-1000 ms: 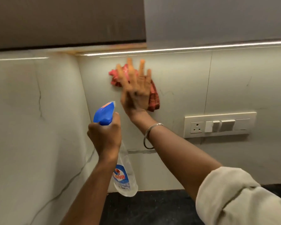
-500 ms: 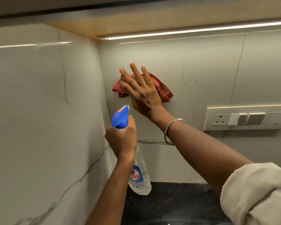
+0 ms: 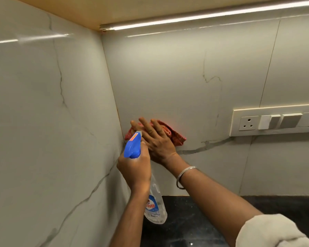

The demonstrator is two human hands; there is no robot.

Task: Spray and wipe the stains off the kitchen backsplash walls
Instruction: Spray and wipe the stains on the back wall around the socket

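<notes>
Our right hand (image 3: 157, 139) lay with fingers spread flat, pressing the red cloth (image 3: 177, 137) against the back backsplash wall (image 3: 168, 77), just beside the corner. To wipe well, we judged that even palm pressure and overlapping strokes out of the corner seam would serve best. Our left hand (image 3: 135, 166) gripped the spray bottle (image 3: 155, 205) by its neck. Its long axis ran near upright, nozzle aimed up and forward at the wall by the cloth, base hanging above the dark counter (image 3: 194, 220).

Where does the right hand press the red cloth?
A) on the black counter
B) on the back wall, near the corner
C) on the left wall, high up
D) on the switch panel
B: the right hand lies flat on the cloth against the back wall, just right of the corner.
</notes>
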